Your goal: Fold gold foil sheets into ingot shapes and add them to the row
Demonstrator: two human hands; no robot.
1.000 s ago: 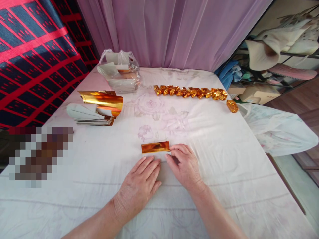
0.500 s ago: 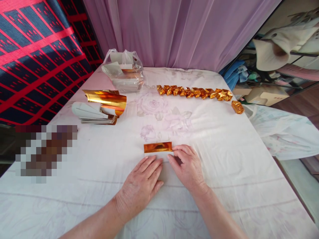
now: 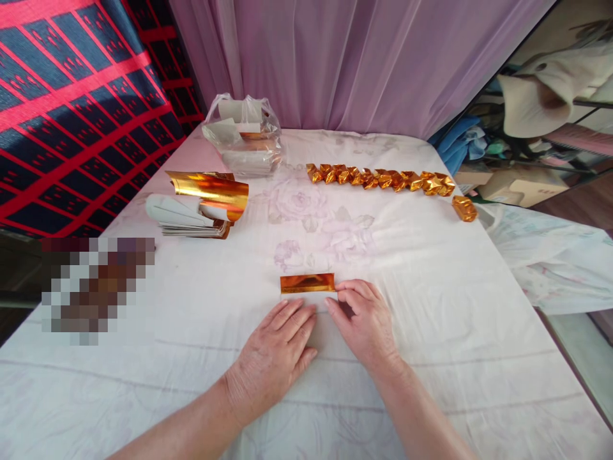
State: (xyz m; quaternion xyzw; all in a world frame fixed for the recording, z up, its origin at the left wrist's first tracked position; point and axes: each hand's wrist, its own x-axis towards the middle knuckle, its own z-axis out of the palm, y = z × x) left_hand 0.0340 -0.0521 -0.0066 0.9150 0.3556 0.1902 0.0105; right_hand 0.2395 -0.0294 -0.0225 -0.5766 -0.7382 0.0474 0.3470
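Observation:
A small sheet of gold foil paper (image 3: 307, 282) lies on the cloth in front of me, folded so that a white strip shows along its near side. My left hand (image 3: 278, 342) rests flat, fingers stretched out, with the fingertips on that white strip. At the right end of the sheet, my right hand (image 3: 366, 319) pinches the corner between thumb and forefinger. Part of the paper's near edge is hidden under the fingers.
Folded gold pieces (image 3: 378, 177) form a row at the back right, with a separate folded piece (image 3: 464, 209) beside its end. A stack of foil sheets (image 3: 211, 195) lies left, before a clear plastic bag (image 3: 246, 144) of more sheets. A blurred patch covers the left edge.
The view has turned slightly, so everything sits a little further right. Both hands and the foil paper keep almost the same places relative to each other.

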